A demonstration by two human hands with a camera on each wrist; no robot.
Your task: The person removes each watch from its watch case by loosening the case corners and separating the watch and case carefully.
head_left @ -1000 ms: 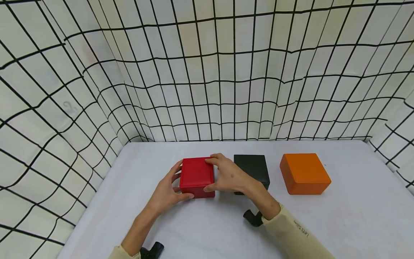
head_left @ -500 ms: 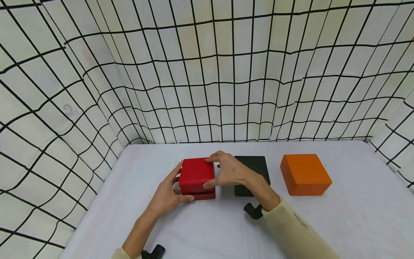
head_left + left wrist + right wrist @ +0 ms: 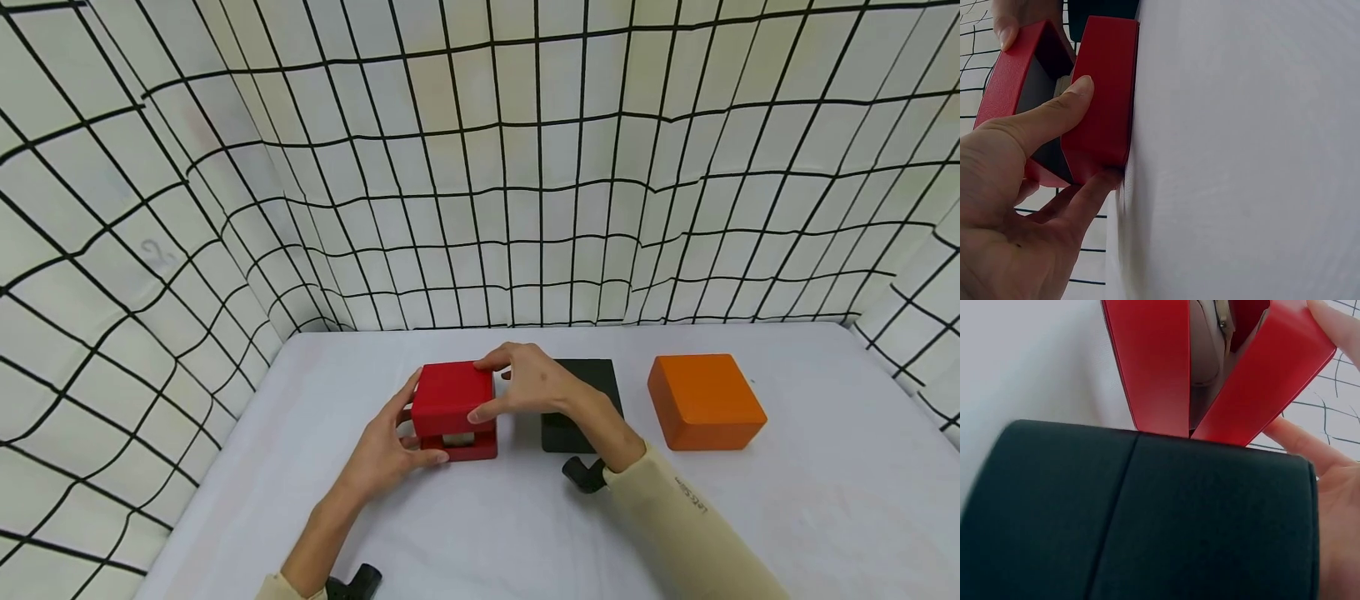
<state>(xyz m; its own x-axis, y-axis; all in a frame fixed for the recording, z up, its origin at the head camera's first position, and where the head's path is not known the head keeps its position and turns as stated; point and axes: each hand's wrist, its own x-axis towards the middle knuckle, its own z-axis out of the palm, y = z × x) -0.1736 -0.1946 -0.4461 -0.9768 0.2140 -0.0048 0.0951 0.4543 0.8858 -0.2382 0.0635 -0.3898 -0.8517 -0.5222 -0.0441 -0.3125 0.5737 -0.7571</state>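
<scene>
A red hinged gift box stands on the white table, its red lid (image 3: pixel 452 387) tilted up at the front over the red base (image 3: pixel 480 448). My left hand (image 3: pixel 382 454) grips the base, thumb on its front and fingers along the left side. Between my right hand's (image 3: pixel 534 385) thumb and fingers the lid is pinched at its right edge. Through the gap shows a pale cushion (image 3: pixel 1204 359) with a beige strap (image 3: pixel 1224 325) and a small metal piece on it; the rest of the inside is hidden.
A dark green box (image 3: pixel 596 375) stands right beside the red one, partly behind my right wrist. Farther right is an orange box (image 3: pixel 705 396). Beyond the white-covered table (image 3: pixel 525 533) rises a white wall with black netting (image 3: pixel 540 183).
The red box was closed a second ago; its lid has swung up at the front, lifted by my right hand. My left hand has stayed on the base.
</scene>
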